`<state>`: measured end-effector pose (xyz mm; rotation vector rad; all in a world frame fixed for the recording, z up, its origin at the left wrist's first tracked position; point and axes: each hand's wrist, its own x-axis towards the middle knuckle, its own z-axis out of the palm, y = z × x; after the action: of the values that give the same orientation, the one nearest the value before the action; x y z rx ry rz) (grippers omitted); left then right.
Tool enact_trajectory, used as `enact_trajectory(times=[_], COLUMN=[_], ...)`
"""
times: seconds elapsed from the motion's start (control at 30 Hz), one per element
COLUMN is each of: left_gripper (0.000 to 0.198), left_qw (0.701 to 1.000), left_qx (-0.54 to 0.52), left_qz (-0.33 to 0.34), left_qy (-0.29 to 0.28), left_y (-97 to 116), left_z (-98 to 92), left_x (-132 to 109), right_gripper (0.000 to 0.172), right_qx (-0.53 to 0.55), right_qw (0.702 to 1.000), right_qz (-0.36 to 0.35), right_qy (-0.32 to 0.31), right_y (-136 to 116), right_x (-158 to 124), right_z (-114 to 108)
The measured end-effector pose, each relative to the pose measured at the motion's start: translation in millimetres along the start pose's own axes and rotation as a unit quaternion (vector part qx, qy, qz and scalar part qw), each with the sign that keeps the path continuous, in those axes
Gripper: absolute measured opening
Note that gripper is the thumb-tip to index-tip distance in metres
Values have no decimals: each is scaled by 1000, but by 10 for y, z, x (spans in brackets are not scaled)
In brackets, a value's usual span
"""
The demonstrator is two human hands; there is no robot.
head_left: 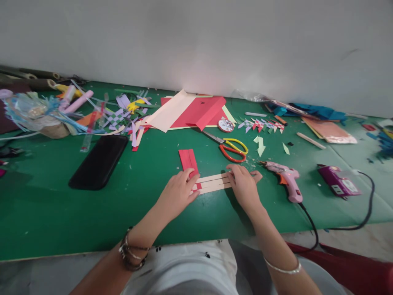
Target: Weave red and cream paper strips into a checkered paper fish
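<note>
Several cream paper strips lie side by side on the green table, crossing red paper strips that run away from me. My left hand lies flat with fingers stretched over the spot where red and cream strips cross. My right hand presses on the right ends of the cream strips, fingers bent down onto them.
Scissors with red and yellow handles lie just behind the strips. A pink glue gun with a black cord sits to the right, a black phone to the left. Red and cream paper sheets and woven scraps litter the back.
</note>
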<state>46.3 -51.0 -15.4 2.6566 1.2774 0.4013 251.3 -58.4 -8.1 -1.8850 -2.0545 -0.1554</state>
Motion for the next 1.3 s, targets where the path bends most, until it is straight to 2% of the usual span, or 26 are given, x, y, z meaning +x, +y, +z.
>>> enact_trajectory(times=[0.2, 0.4, 0.47, 0.6, 0.73, 0.87, 0.97, 1.1, 1.2, 1.3], left_gripper=[34, 34, 34, 33, 39, 45, 46, 43, 31, 25], left_qw=[1000, 1000, 1000, 1000, 999, 998, 998, 999, 1000, 999], left_qx=[-1, 1, 5, 18, 39, 49, 44, 16, -12, -40], left_qz=[1, -1, 2, 3, -9, 7, 24, 8, -15, -9], left_qy=[1, -9, -9, -5, 37, 31, 28, 38, 18, -9], left_y=[6, 3, 3, 8, -1, -30, -40, -28, -19, -22], left_z=[-5, -9, -18, -40, -21, 17, 12, -51, -110, -145], left_x=[-6, 2, 3, -12, -43, -66, -78, -94, -106, -123], right_gripper=[20, 18, 19, 20, 26, 33, 38, 39, 37, 36], right_qx=[-53, -109, -108, -82, -45, -3, 18, 26, 22, 20], right_qw=[998, 985, 983, 988, 989, 989, 988, 988, 988, 988], right_qz=[-11, 23, 10, -76, -136, -146, -145, -139, -138, -137], right_qy=[15, 129, 148, 108, 46, -21, -50, -61, -66, -68], right_y=[-9, 45, 21, -137, -331, -464, -515, -537, -539, -543], right_x=[13, 32, 0, -138, -275, -334, -339, -331, -326, -327], right_z=[-45, -250, -294, -278, -199, -148, -112, -68, -59, -65])
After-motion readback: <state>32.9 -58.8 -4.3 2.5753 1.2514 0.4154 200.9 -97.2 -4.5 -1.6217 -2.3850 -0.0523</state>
